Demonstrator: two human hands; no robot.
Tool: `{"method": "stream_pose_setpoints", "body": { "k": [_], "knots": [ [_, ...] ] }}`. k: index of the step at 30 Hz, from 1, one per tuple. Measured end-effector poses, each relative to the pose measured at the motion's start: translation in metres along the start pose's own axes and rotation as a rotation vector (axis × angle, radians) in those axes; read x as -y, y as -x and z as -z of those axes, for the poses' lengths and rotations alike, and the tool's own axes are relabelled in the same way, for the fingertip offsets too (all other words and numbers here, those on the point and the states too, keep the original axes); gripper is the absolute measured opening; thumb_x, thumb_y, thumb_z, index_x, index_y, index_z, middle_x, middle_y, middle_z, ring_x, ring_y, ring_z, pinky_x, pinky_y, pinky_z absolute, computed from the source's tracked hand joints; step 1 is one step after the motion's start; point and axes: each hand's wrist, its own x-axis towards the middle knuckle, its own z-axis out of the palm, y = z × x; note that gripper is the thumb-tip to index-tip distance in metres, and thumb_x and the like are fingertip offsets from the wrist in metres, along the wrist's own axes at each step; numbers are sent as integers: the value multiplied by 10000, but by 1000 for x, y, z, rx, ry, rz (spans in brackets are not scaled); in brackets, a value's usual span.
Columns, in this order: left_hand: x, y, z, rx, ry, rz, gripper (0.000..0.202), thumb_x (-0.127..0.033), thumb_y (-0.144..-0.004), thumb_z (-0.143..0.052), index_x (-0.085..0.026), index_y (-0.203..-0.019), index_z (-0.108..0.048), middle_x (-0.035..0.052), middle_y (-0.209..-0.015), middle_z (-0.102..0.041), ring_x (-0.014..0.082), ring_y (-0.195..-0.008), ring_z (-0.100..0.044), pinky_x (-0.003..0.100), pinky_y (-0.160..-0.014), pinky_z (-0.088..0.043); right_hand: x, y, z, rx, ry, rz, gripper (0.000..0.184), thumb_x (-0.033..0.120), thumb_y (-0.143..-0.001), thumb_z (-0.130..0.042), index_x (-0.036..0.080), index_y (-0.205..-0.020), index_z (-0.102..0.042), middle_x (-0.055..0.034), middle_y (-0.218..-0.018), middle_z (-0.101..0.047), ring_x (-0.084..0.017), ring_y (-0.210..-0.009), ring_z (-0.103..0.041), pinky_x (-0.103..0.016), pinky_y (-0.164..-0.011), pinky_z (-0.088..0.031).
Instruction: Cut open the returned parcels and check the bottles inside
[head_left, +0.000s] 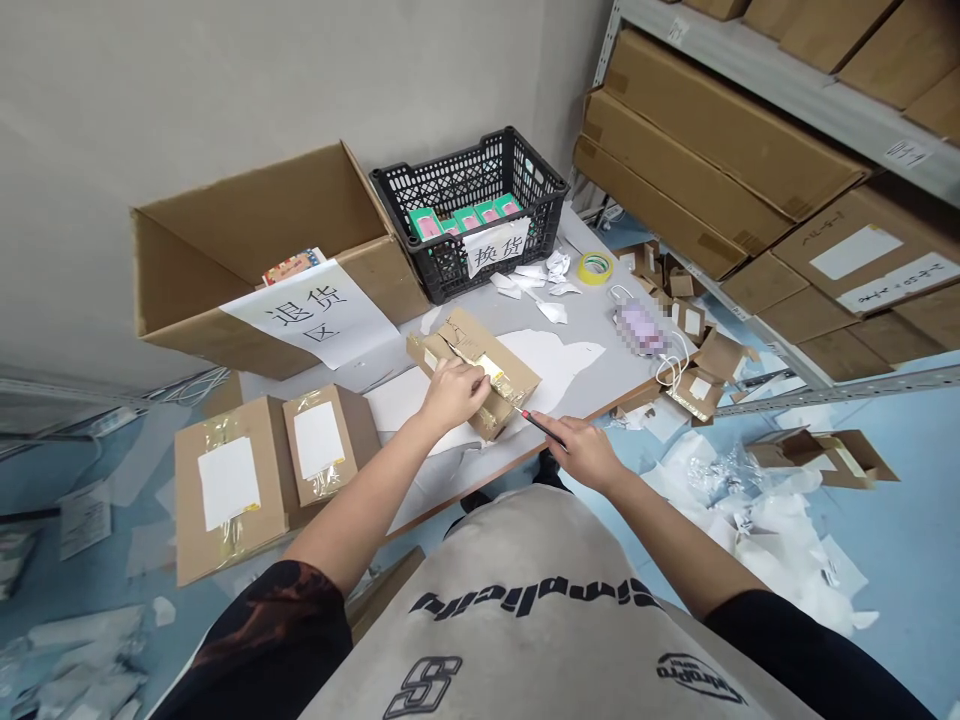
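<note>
A small cardboard box [501, 365], bound with clear tape and bearing a white label, lies tilted on the table before me. My left hand [454, 393] is closed at the box's top, fingers curled against the taped flap near the label; exactly what the fingertips pinch is hidden. In my right hand [589, 452] is a utility knife [544, 428] with a black and red handle. Its tip meets the taped end of the box. White paper sheets [559, 355] lie under and beside the box.
Two taped boxes [234, 480] [330, 440] stand at left. Behind are a large open carton [247, 230] and a black crate [469, 215] holding green-and-pink packs. Yellow tape [595, 267] and a corded device [640, 327] lie right. Shelving [810, 80] and floor packaging [750, 520] flank the table.
</note>
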Motion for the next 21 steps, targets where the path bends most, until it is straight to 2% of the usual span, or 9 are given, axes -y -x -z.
{"method": "stream_pose_setpoints", "body": {
  "k": [2,4,7,9,12,13,15,18,21],
  "knots": [
    [0,-2,10,148,-69,37,287,-330,-926,-443,-199,-747,-625,59,-746,-668,224,-778,-601,353,-759,-385,4,1,-13,-10,180,15,532,211,-948,-434,391,-1449,-434,-55,-932,-634,-202,-887,-578,-301,-795,-466],
    [-3,-11,16,291,-145,86,218,-343,-885,-507,-197,-942,-659,85,-845,-687,251,-801,-631,352,-727,-411,5,3,-25,-31,295,16,542,197,-945,-434,410,-1444,-432,-67,-942,-605,-205,-878,-557,-307,-805,-455],
    [-15,-31,15,390,-259,100,509,-259,-810,-606,-227,-1311,-520,148,-1126,-643,297,-902,-644,363,-717,-444,3,6,-36,-53,400,-22,552,198,-941,-438,443,-1436,-426,-74,-979,-570,-201,-855,-543,-310,-786,-450],
    [-26,-47,7,393,-312,4,672,-188,-808,-607,-303,-1433,-388,172,-1324,-533,326,-1031,-609,395,-766,-456,3,6,-38,-29,443,-52,566,216,-939,-442,469,-1443,-394,-70,-1012,-547,-186,-815,-545,-293,-731,-448],
    [-37,-66,-7,473,-359,-200,775,-202,-780,-683,-411,-1446,-348,144,-1510,-348,401,-1248,-454,494,-887,-421,6,5,-37,42,467,-92,598,250,-935,-453,507,-1459,-325,-63,-1061,-518,-160,-750,-551,-259,-641,-433],
    [-38,-70,-11,513,-363,-248,802,-219,-751,-724,-422,-1436,-363,133,-1524,-330,419,-1282,-410,523,-917,-399,8,5,-36,61,469,-100,604,258,-935,-454,519,-1461,-307,-62,-1071,-512,-156,-742,-555,-253,-626,-429],
    [-37,-74,-16,566,-345,-319,821,-244,-714,-767,-409,-1423,-389,129,-1477,-402,420,-1287,-392,539,-950,-371,11,4,-33,77,470,-110,602,272,-943,-449,534,-1460,-289,-62,-1080,-509,-157,-746,-566,-249,-622,-429],
    [-33,-76,-17,567,-299,-398,753,-264,-727,-748,-349,-1401,-423,132,-1311,-545,368,-1212,-458,487,-933,-390,16,6,-29,57,452,-115,557,313,-963,-426,522,-1464,-296,-71,-1104,-517,-159,-757,-577,-253,-637,-435],
    [-32,-77,-15,564,-306,-430,690,-261,-722,-737,-294,-1357,-468,138,-1223,-584,343,-1129,-509,448,-885,-422,18,7,-28,7,419,-116,505,354,-977,-401,491,-1460,-341,-80,-1133,-536,-166,-787,-587,-254,-657,-443]
  ]
}}
